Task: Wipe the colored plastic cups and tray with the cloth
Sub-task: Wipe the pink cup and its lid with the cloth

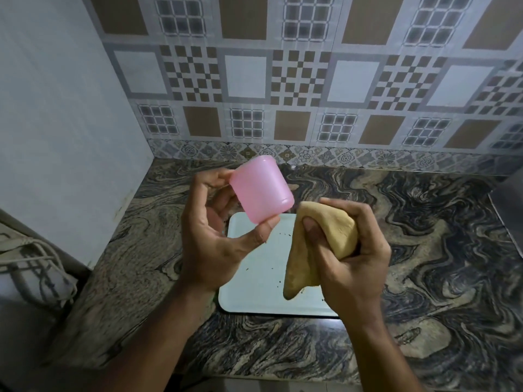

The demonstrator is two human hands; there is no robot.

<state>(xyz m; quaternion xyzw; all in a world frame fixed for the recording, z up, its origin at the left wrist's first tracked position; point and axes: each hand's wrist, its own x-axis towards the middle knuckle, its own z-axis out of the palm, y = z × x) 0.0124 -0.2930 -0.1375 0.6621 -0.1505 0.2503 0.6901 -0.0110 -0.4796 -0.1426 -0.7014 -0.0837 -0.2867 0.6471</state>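
Note:
A pink plastic cup (261, 189) is held tilted in the air by my left hand (210, 236), thumb and fingertips on its sides, its base turned toward the right. My right hand (349, 251) is closed around a bunched tan cloth (319, 244), whose loose end hangs down over the tray. Cloth and cup are a small gap apart. Below both hands a pale, white-blue rectangular tray (254, 278) lies flat on the counter, with small dark crumbs scattered on it. No other cups are in view.
The tray rests on a dark swirled marble counter (424, 264) against a patterned tile wall. A plain wall closes the left side. A bag or cloth with cords (31, 267) sits at lower left. A dark metallic edge (509, 210) shows at far right.

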